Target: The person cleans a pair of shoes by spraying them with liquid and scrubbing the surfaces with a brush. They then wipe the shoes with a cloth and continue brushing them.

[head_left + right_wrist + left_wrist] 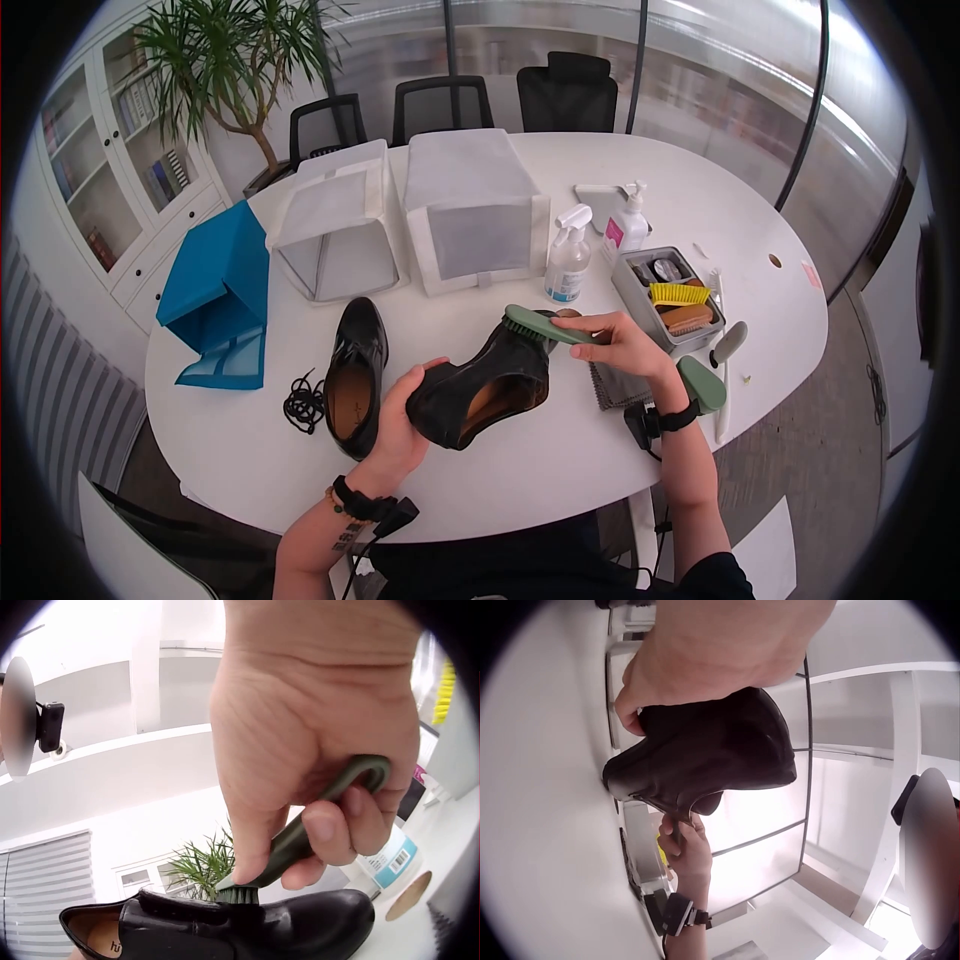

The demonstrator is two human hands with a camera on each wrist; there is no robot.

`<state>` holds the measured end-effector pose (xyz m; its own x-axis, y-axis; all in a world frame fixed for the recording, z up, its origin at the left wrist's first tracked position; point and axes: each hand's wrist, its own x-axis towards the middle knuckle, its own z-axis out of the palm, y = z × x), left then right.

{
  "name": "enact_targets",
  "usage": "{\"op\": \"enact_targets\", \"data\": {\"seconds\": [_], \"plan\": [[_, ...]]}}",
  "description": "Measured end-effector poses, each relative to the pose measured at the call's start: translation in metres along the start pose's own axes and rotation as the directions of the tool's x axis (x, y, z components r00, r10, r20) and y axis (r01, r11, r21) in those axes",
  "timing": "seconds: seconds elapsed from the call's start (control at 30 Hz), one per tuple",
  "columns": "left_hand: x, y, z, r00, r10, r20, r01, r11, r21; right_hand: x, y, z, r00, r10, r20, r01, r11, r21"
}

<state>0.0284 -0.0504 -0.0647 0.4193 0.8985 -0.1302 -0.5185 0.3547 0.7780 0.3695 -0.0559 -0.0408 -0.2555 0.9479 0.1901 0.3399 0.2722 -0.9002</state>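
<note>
My left hand (398, 428) grips a black leather shoe (448, 400) around its heel and holds it tilted over the white table. In my right hand (628, 345) is a green-handled brush (545, 326), pinched between thumb and fingers. Its dark green bristles (238, 895) meet the shoe's upper around the tongue, as the right wrist view shows. The left wrist view has the shoe (705, 746) hiding most of the brush. Left of the held shoe stands a second black shoe (360, 335), with a bundle of black laces (304, 403) beside it.
Behind the shoes stand a blue box (225, 270), two pale fabric boxes (475, 180), a spray bottle (568, 268) and a pump bottle (628, 225). On the right, a grey bin (640, 300) holds brushes, near a folded grey cloth (618, 388) and a green oval object (703, 386).
</note>
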Motion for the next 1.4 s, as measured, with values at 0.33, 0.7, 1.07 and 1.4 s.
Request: {"op": "enact_targets", "data": {"seconds": [0.33,0.7,1.07,1.4], "plan": [[-0.001,-0.001,0.001,0.998,-0.028,0.058,0.023,0.996,0.082,-0.002,-0.008,0.000,1.000,0.005,-0.021,-0.007,0.998,-0.070],[0.000,-0.003,-0.004,0.991,0.031,0.132,-0.058,0.976,0.209,-0.008,-0.083,0.039,0.962,-0.079,0.262,0.105,0.991,-0.087],[-0.002,-0.008,-0.007,0.989,0.068,0.130,-0.102,0.955,0.280,0.013,-0.047,0.011,0.971,0.044,0.236,-0.031,0.998,-0.059],[-0.004,-0.008,-0.005,0.982,0.178,0.065,-0.189,0.893,0.408,0.015,-0.012,0.030,0.992,0.033,-0.122,-0.048,0.992,-0.118]]}}
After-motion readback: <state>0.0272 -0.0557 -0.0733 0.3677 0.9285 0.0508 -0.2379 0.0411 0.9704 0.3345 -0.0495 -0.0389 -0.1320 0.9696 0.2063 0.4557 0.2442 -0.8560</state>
